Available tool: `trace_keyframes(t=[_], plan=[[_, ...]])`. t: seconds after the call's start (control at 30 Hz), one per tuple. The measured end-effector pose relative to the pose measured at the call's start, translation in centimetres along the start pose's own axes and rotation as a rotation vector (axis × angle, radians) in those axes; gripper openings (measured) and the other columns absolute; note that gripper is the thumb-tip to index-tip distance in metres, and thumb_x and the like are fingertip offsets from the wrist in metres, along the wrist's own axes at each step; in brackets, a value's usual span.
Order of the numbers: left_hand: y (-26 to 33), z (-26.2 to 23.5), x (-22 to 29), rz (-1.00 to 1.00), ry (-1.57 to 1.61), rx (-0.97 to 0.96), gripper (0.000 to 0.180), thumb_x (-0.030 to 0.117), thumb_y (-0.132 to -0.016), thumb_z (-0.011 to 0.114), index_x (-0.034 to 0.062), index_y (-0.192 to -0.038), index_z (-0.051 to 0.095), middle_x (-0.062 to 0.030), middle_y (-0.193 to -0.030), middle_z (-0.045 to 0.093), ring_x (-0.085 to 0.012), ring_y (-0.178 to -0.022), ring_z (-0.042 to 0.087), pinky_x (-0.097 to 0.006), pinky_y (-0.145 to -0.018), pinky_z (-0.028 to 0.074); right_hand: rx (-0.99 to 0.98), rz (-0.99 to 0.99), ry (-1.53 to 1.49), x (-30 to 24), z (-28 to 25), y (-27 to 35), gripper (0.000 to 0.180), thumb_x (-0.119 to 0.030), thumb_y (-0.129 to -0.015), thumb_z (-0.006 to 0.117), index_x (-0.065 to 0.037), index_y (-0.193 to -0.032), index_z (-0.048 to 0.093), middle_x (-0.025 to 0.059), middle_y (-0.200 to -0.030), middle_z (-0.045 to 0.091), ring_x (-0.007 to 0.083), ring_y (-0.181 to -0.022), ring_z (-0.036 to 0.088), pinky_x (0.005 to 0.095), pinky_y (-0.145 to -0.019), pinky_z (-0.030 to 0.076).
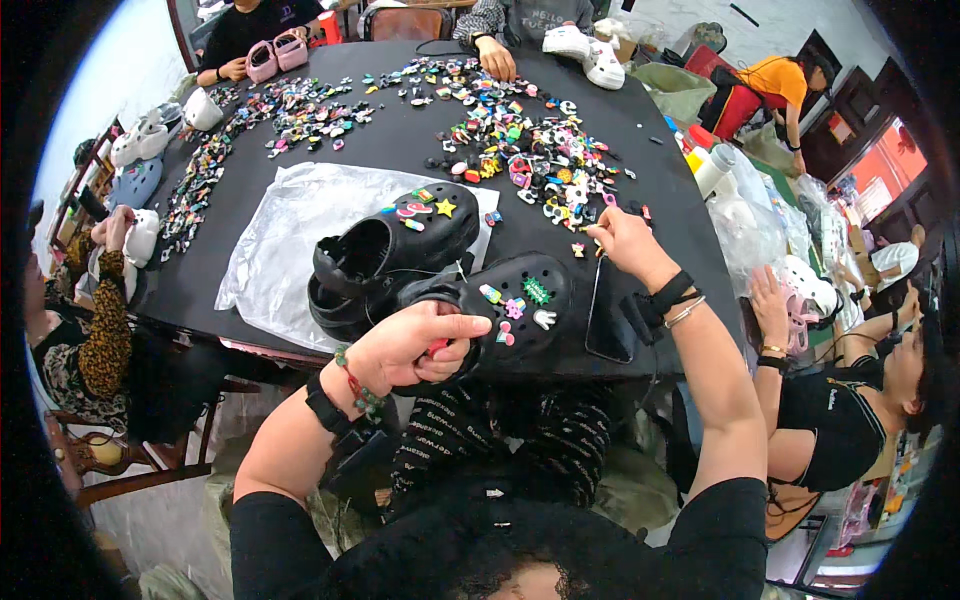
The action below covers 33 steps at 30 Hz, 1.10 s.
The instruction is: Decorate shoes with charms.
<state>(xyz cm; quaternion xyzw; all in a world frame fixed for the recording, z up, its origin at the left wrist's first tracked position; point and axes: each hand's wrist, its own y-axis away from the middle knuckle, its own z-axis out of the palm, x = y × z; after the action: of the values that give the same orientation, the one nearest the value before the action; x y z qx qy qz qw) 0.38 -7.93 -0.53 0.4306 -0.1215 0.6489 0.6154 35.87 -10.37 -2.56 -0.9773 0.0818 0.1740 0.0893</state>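
My left hand [425, 345] is closed in a fist over the heel end of a black clog [515, 275]. A bit of red shows between its fingers; what it belongs to is hidden. Colourful shoe charms sit in that clog's holes, among them a green starburst charm [537, 290] and a white one [545, 319]. Behind it, a second black clog [345, 285] carries charms too, including a yellow star [444, 207]. At the near edge of the loose charms [565, 175], my right hand [625, 243] pinches its fingertips together, with a small yellowish bit at them.
A white plastic sheet [270, 240] lies under the clogs on the black table [400, 130]. Beside my right wrist rests a dark phone [612, 310]. More charms [320, 110] spread along the far left. Several people work around, with pink clogs [277, 57] and white clogs [585, 52] nearby.
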Motion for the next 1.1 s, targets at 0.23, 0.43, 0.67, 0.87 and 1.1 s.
trace_keyframes(t=[0.23, 0.43, 0.67, 0.87, 1.1], plan=[[-0.4, -0.2, -0.3, -0.009, 0.039, -0.026, 0.047, 0.029, -0.097, 0.056, 0.0111, -0.056, 0.041, 0.0049, -0.048, 0.035, -0.0052, -0.038, 0.029, -0.021, -0.035, 0.021, 0.173, -0.240, -0.087, -4.0, -1.0, 1.1, 0.029, -0.015, -0.082, 0.067, 0.000, -0.104, 0.057, 0.0173, -0.090, 0.060, 0.0347, -0.089, 0.059, 0.0419, -0.079, 0.048], [0.7, 1.0, -0.2, 0.021, 0.047, -0.009, 0.029, 0.031, -0.099, 0.053, 0.0109, -0.079, 0.047, 0.0031, -0.055, 0.040, -0.0048, -0.041, 0.032, -0.020, -0.035, 0.022, -0.090, -0.923, -0.295, -14.1, -2.0, 0.8, 0.039, -0.035, -0.079, 0.073, -0.006, -0.104, 0.063, 0.0134, -0.104, 0.060, 0.0324, -0.104, 0.053, 0.0403, -0.091, 0.042], [0.9, 1.0, 0.1, 0.050, 0.181, 0.043, 0.036, 0.033, -0.101, 0.047, 0.0089, -0.074, 0.045, 0.0035, -0.054, 0.036, -0.0072, -0.042, 0.030, -0.023, -0.038, 0.023, -0.405, -0.504, -0.047, -12.6, 2.0, 1.0, 0.036, -0.040, -0.089, 0.060, -0.007, -0.105, 0.064, 0.0109, -0.103, 0.063, 0.0322, -0.103, 0.055, 0.0414, -0.089, 0.045], [2.9, 2.8, 0.7, 0.166, -0.306, 0.334, 0.025, 0.019, -0.101, 0.045, -0.0012, -0.107, 0.058, 0.0033, -0.055, 0.042, -0.0046, -0.043, 0.034, -0.021, -0.038, 0.024, -0.267, -0.560, -0.143, -11.5, 3.3, 0.8, 0.034, -0.040, -0.090, 0.058, -0.008, -0.102, 0.065, 0.0091, -0.104, 0.064, 0.0321, -0.102, 0.056, 0.0412, -0.088, 0.045], [7.1, 2.2, 2.8, 0.444, -0.358, 0.553, 0.030, 0.022, -0.101, 0.045, -0.0012, -0.107, 0.063, 0.0025, -0.053, 0.045, -0.0041, -0.043, 0.035, -0.020, -0.039, 0.027, -0.367, -0.617, -0.313, -11.8, 2.1, -0.5, 0.040, -0.044, -0.088, 0.062, -0.004, -0.090, 0.067, 0.0163, -0.087, 0.063, 0.0334, -0.088, 0.061, 0.0426, -0.076, 0.048]])
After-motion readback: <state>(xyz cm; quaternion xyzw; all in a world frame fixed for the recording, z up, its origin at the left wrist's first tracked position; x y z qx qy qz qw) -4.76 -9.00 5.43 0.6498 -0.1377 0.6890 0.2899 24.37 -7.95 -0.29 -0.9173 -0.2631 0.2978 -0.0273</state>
